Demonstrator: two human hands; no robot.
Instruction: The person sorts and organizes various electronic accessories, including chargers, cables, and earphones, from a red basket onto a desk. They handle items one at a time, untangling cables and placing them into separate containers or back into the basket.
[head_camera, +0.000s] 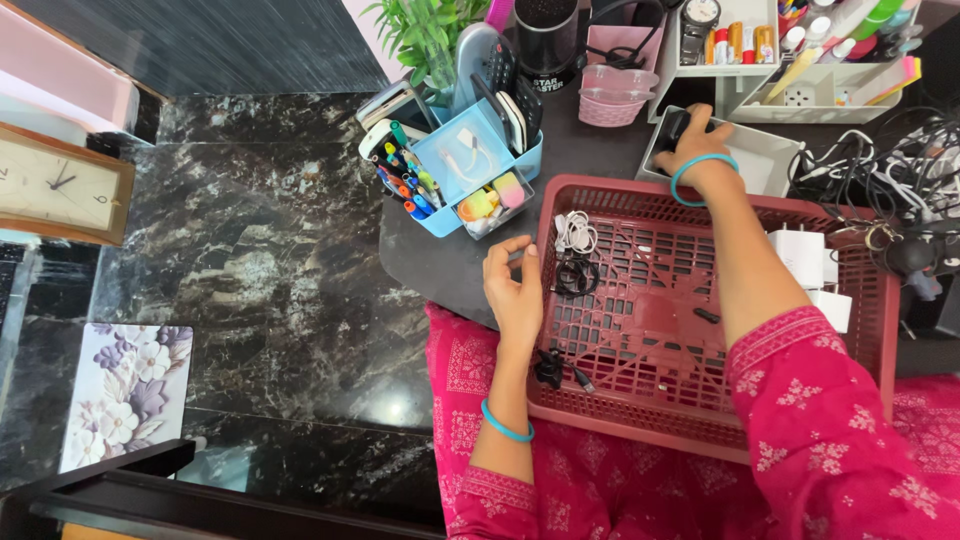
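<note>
Left hand (515, 290): fingers loosely spread, resting on the red plastic basket (700, 420) rim, centre frame.
Right hand (697, 140): curled over a dark object in the white tray (770, 160), upper right; grip unclear.

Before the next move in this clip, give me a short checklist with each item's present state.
1. Left hand steadying the red basket at its left rim: ok.
2. Right hand on a dark object in the grey tray: ok; whether it is gripped, cannot tell.
3. Basket seated level across lap and table edge: cannot tell.
4. White cable and black cable coiled inside the basket: ok.
5. White chargers inside the basket by the right wall: ok.
6. Blue organizer apart from the basket: ok.
</note>
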